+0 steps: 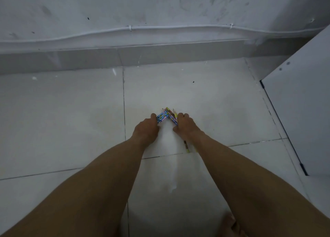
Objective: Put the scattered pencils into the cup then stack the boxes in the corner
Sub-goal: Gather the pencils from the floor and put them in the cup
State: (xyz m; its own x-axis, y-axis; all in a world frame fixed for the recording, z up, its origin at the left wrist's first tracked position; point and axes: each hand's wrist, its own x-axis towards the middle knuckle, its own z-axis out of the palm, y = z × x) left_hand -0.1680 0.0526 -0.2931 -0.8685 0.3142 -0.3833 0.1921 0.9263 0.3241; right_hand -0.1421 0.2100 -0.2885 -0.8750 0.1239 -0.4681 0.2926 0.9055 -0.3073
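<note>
Several colourful patterned pencils lie on the pale tiled floor in the middle of the head view. My left hand (147, 127) is closed around a blue-patterned bunch of pencils (162, 116). My right hand (184, 125) is closed around another bunch of pencils (171, 115), whose tips meet the left bunch in a peak. Their tail ends (186, 145) stick out beneath my right wrist. No cup and no boxes are in view.
A grey wall with a skirting tile (89, 60) and a clipped white cable (160, 28) runs across the back. A white panel with a dark edge (300, 111) stands at the right. Floor tiles (62, 120) spread out to the left.
</note>
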